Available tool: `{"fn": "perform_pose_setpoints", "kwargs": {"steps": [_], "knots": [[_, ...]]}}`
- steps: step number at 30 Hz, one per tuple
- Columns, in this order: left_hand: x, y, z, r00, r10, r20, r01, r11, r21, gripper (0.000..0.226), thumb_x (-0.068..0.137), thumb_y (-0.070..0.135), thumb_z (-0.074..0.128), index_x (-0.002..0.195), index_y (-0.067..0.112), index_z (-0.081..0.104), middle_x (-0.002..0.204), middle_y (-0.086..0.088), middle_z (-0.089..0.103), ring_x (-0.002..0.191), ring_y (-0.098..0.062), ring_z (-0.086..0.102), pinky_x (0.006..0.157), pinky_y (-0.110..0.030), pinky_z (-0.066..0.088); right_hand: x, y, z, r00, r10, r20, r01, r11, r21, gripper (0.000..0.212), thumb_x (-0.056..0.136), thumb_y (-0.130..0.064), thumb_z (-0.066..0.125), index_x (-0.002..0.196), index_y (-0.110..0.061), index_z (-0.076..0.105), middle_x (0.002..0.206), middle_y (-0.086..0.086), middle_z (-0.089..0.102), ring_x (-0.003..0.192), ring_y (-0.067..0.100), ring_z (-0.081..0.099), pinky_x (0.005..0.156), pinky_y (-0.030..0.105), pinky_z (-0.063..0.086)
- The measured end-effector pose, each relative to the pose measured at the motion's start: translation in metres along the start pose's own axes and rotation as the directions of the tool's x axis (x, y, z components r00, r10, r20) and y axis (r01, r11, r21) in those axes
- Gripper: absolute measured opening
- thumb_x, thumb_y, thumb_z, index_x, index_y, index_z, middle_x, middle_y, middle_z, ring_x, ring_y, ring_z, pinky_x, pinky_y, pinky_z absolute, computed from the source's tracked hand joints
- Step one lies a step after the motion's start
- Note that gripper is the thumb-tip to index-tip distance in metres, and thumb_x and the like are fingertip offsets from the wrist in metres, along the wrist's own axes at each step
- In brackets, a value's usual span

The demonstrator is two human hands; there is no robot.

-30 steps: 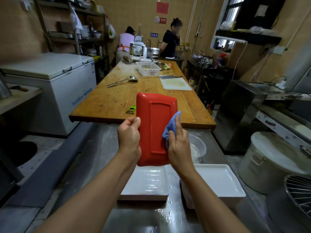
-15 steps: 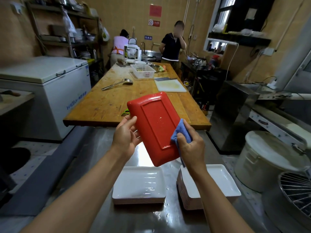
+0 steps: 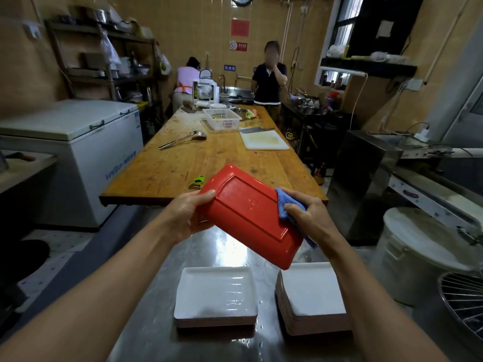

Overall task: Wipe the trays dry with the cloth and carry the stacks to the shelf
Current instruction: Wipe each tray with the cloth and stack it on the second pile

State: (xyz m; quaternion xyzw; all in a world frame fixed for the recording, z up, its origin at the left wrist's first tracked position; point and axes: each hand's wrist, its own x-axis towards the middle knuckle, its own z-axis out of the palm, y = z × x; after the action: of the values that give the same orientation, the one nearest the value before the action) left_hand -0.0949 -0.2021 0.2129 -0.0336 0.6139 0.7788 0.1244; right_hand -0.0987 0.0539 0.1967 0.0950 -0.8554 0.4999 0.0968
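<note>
Tray (image 3: 248,218) held above worktop (image 3: 156,322), between left hand (image 3: 188,215) and right hand (image 3: 311,218); two tray stacks (image 3: 217,296) set side by side below; wooden table (image 3: 209,158) behind.

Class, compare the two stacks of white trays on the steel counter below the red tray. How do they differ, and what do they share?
The left stack is low, only a few trays deep; the right stack stands clearly taller. The left stack's top tray glistens with wet streaks; the right stack's top looks matt. The left stack lies fully in view; the right stack's far corner is hidden behind the red tray. Both have white insides and reddish-brown edges, and rest on the steel counter.
</note>
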Motion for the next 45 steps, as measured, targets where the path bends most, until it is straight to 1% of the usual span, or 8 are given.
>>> {"fn": "perform_pose_setpoints", "kwargs": {"steps": [7,10,15,19,25,33,37,45], "knots": [[0.001,-0.005,0.008,0.992,0.076,-0.102,-0.095,0.976,-0.196,0.011,0.092,0.008,0.052,0.091,0.009,0.063,0.061,-0.001,0.067,0.058,-0.011,0.064,0.053,-0.024,0.057,-0.009,0.004,0.015,0.998,-0.049,-0.048,0.042,0.992,-0.123,0.045,0.097,-0.019,0.045,0.141,-0.027,0.039,0.140,0.001,0.039,0.124,0.006,0.035,0.103,0.025,0.027],[0.002,-0.009,0.010,0.990,0.047,-0.129,-0.086,0.946,-0.314,0.013,0.093,0.008,0.050,0.091,0.010,0.062,0.060,0.000,0.067,0.055,-0.010,0.064,0.049,-0.022,0.055,-0.022,0.006,0.023,0.990,-0.100,-0.098,0.081,0.980,-0.180,0.051,0.093,-0.032,0.038,0.144,-0.025,0.034,0.149,-0.004,0.026,0.130,0.000,0.021,0.105,0.020,0.017],[0.000,-0.020,0.017,0.986,-0.029,-0.162,-0.052,0.879,-0.473,0.011,0.093,0.007,0.052,0.088,0.007,0.061,0.059,-0.003,0.069,0.050,-0.011,0.066,0.047,-0.025,0.055,-0.046,0.014,0.032,0.976,-0.193,-0.096,0.162,0.950,-0.265,0.057,0.089,-0.035,0.032,0.145,-0.031,0.023,0.157,-0.008,0.008,0.145,0.006,0.001,0.116,0.028,0.007],[-0.004,-0.024,0.021,0.976,-0.077,-0.204,-0.051,0.827,-0.560,0.008,0.093,0.009,0.053,0.088,0.006,0.059,0.062,-0.008,0.070,0.054,-0.015,0.068,0.048,-0.028,0.056,-0.057,0.015,0.050,0.945,-0.318,-0.071,0.246,0.839,-0.486,0.058,0.089,-0.029,0.043,0.145,-0.021,0.032,0.154,-0.009,0.012,0.145,0.013,0.007,0.116,0.028,0.005],[-0.011,-0.036,0.030,0.988,-0.007,-0.156,-0.070,0.873,-0.482,0.015,0.097,0.017,0.046,0.098,0.012,0.060,0.079,-0.009,0.069,0.070,-0.016,0.065,0.057,-0.027,0.057,-0.056,-0.006,0.084,0.933,-0.356,-0.051,0.230,0.701,-0.675,0.057,0.089,-0.039,0.043,0.142,-0.018,0.040,0.148,0.010,0.038,0.138,0.028,0.033,0.112,0.046,0.021],[-0.019,-0.044,0.022,0.990,0.137,-0.045,-0.144,0.912,-0.385,0.028,0.101,0.022,0.037,0.114,0.017,0.060,0.100,-0.002,0.072,0.082,-0.012,0.070,0.061,-0.025,0.057,-0.028,-0.047,0.116,0.956,-0.289,0.044,0.262,0.781,-0.567,0.057,0.093,-0.044,0.023,0.149,-0.033,0.019,0.159,-0.003,0.008,0.146,0.013,0.001,0.117,0.038,-0.001],[-0.023,-0.045,0.014,0.984,0.168,-0.056,-0.177,0.943,-0.280,0.025,0.100,0.023,0.039,0.109,0.019,0.063,0.092,0.002,0.074,0.080,-0.010,0.070,0.060,-0.026,0.056,-0.006,-0.051,0.111,0.964,-0.237,0.116,0.264,0.831,-0.490,0.050,0.099,-0.038,0.028,0.148,-0.040,0.015,0.159,-0.007,0.005,0.145,0.009,-0.005,0.118,0.042,-0.004],[-0.024,-0.052,0.010,0.979,0.183,-0.086,-0.199,0.949,-0.243,0.021,0.095,0.012,0.045,0.097,0.014,0.065,0.074,0.002,0.072,0.063,-0.007,0.066,0.055,-0.023,0.054,0.011,-0.020,0.084,0.989,-0.147,-0.006,0.122,0.842,-0.525,0.046,0.100,-0.037,0.030,0.146,-0.031,0.029,0.153,0.000,0.028,0.141,0.015,0.021,0.115,0.041,0.012]]}}
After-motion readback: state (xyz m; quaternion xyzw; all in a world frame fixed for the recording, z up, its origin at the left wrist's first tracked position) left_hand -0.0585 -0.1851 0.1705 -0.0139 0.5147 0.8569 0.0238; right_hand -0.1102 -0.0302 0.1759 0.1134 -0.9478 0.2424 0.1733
